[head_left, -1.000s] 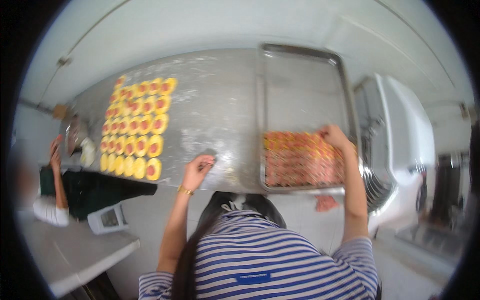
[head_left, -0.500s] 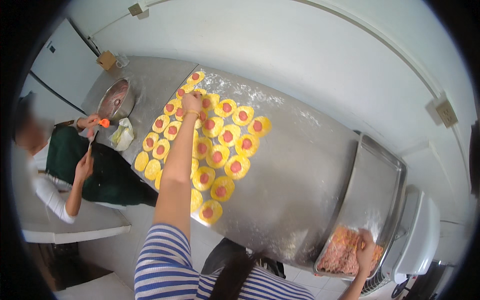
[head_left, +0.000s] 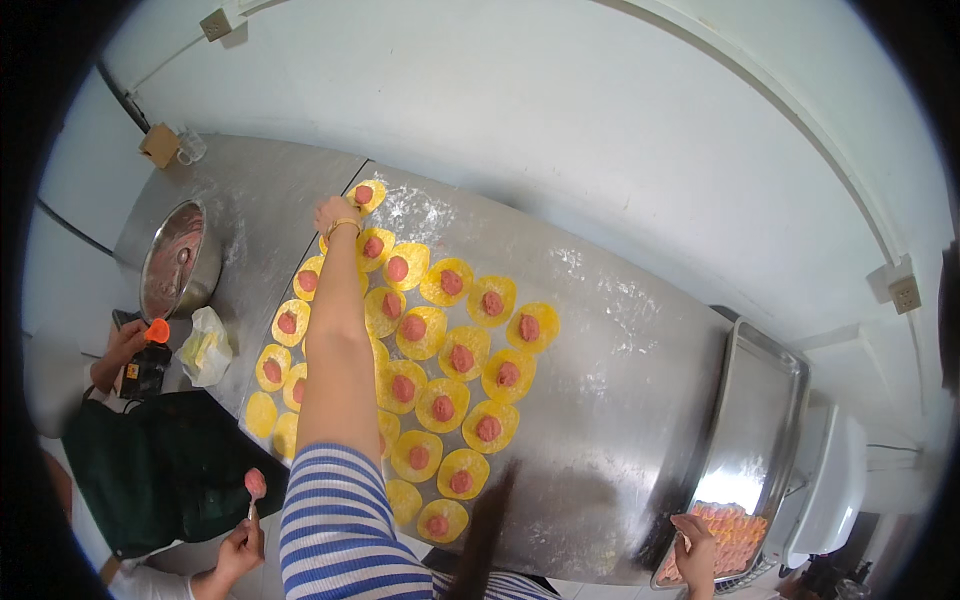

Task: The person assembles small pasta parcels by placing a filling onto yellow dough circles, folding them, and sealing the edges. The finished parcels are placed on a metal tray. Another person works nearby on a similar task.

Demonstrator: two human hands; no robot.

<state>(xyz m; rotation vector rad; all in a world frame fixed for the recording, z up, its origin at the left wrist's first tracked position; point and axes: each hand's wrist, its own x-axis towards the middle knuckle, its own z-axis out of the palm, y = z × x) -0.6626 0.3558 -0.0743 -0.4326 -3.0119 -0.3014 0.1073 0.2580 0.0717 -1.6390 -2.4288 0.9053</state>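
Note:
Several round yellow wrappers, each with a dab of pink filling, lie in rows on the floured steel table. My left arm stretches far forward. My left hand touches the edge of the farthest wrapper; its fingers are hidden from me. My right hand rests at the near corner of a steel tray, on the rim beside several folded pink-and-orange dumplings.
A steel bowl of pink filling stands at the far left. Another person in a green apron works there, holding a spoon of filling and an orange item. A plastic bag lies near them. A white appliance sits right of the tray.
The view swung left from the tray to the wrappers. My left hand went from the table's near edge out to the farthest wrapper. My right hand stayed at the tray.

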